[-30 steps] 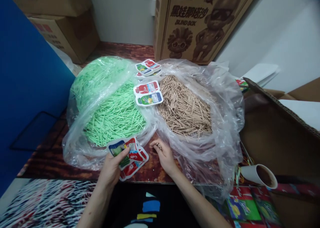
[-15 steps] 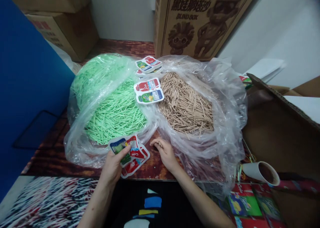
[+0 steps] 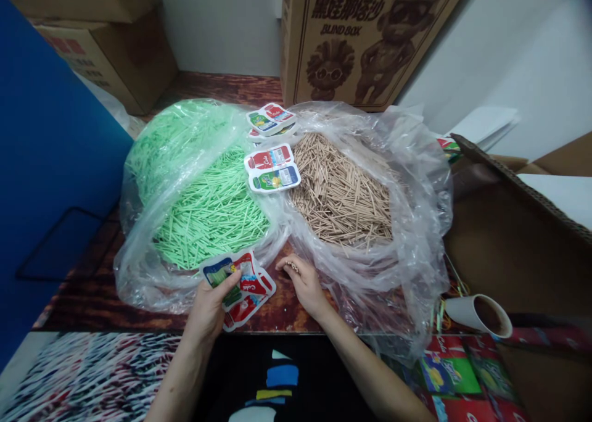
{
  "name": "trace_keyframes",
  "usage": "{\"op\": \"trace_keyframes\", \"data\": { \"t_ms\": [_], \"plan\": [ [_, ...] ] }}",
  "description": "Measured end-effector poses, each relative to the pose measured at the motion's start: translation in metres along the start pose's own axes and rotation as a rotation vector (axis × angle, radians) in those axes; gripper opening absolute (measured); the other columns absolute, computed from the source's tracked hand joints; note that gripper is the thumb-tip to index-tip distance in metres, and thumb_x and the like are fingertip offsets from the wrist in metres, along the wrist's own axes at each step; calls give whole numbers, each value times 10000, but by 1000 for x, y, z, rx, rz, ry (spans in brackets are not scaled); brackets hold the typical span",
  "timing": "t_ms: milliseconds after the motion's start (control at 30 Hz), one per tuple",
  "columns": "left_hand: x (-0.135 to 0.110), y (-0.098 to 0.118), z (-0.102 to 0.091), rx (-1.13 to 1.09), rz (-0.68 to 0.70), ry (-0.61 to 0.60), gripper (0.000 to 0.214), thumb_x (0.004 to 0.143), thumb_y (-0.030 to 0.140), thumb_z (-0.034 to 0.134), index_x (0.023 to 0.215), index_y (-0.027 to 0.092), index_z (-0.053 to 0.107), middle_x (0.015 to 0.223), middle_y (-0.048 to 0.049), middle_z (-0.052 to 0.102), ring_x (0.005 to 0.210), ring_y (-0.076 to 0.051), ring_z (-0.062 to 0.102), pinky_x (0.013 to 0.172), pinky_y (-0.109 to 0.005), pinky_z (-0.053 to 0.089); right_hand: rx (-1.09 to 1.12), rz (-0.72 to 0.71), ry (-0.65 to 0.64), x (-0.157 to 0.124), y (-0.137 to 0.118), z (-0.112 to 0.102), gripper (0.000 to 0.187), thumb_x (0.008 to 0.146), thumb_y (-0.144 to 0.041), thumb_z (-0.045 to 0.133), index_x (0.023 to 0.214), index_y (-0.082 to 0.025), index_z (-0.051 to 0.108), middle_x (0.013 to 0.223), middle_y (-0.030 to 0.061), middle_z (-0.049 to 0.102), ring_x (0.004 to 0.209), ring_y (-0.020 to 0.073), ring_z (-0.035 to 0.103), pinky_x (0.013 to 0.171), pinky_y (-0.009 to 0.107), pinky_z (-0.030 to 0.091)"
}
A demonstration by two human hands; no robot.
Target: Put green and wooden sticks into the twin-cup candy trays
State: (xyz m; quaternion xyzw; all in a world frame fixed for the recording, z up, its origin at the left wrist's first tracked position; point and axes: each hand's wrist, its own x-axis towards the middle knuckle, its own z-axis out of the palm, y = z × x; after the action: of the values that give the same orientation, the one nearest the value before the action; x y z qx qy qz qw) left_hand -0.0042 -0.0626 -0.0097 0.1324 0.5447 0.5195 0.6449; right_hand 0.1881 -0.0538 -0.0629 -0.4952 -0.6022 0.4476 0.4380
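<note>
My left hand [image 3: 210,305] grips a few bottle-shaped packets [image 3: 250,292] printed in red, green and blue, the thumb pressed on top. Close by on the right, my right hand [image 3: 303,280] is curled around a small bunch of brown sticks [image 3: 293,266]; only their ends show. Past my left hand lies an open clear plastic bag of thin green sticks [image 3: 213,212]. Beyond my right hand, another open bag is full of brown sticks [image 3: 342,194]. More bottle-shaped packets [image 3: 272,168] rest between the two bags.
At the right, a white cup [image 3: 478,316] lies tilted beside an open cardboard box [image 3: 499,237]. Red and green packages [image 3: 451,372] are below it. A large carton [image 3: 365,45] stands behind the bags, with stacked boxes [image 3: 106,58] at back left. A blue panel [image 3: 55,163] borders the left.
The whole view has shifted slightly, so things appear a little further left. Both hands keep their holds and have barely moved.
</note>
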Motion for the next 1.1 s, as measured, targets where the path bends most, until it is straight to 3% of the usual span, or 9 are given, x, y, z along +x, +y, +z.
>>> {"op": "trace_keyframes", "data": {
  "t_ms": [400, 600, 733, 900, 967, 1100],
  "plan": [
    [2, 3, -5, 114, 145, -36, 350, 506, 245, 876, 807, 146, 726, 751, -22, 745, 654, -186, 679, 662, -279, 558, -2, 8, 3, 0, -4, 0, 235, 940, -319, 448, 841, -203, 627, 818, 37, 627, 800, 180, 586, 747, 288, 438],
    [-4, 9, 7, 489, 281, -250, 144, 569, 240, 829, 671, 179, 746, 739, -39, 706, 754, -210, 638, 734, -253, 509, 84, 82, -4, -2, -20, -5, 196, 924, -334, 473, 849, -209, 604, 804, 22, 627, 791, 180, 589, 752, 295, 447],
    [1, 6, 3, 581, 394, -269, 103, 607, 239, 801, 698, 212, 761, 760, -35, 704, 755, -216, 620, 745, -258, 496, 159, 165, 27, -4, -44, -45, 171, 920, -355, 476, 908, -214, 572, 757, 5, 606, 715, 156, 583, 690, 277, 472],
    [6, -4, -4, 661, 429, -295, 105, 667, 271, 769, 758, 219, 763, 768, -30, 708, 760, -215, 630, 764, -253, 487, -106, 172, 313, 7, -40, -117, 164, 846, -373, 542, 838, -210, 563, 632, -27, 536, 552, 130, 503, 533, 239, 433],
    [4, -5, -2, 664, 427, -310, 116, 670, 277, 768, 769, 217, 765, 785, -34, 713, 760, -214, 632, 761, -249, 486, -227, 153, 309, 10, -29, -134, 151, 848, -353, 521, 801, -212, 546, 619, -31, 519, 545, 136, 495, 522, 242, 418],
    [2, -4, 3, 691, 477, -340, 100, 666, 271, 768, 752, 221, 765, 805, -39, 719, 775, -226, 635, 753, -264, 493, -502, 112, 162, 10, -14, -147, 160, 862, -268, 473, 711, -217, 489, 641, -18, 503, 604, 159, 494, 583, 265, 397]
  ]
}}
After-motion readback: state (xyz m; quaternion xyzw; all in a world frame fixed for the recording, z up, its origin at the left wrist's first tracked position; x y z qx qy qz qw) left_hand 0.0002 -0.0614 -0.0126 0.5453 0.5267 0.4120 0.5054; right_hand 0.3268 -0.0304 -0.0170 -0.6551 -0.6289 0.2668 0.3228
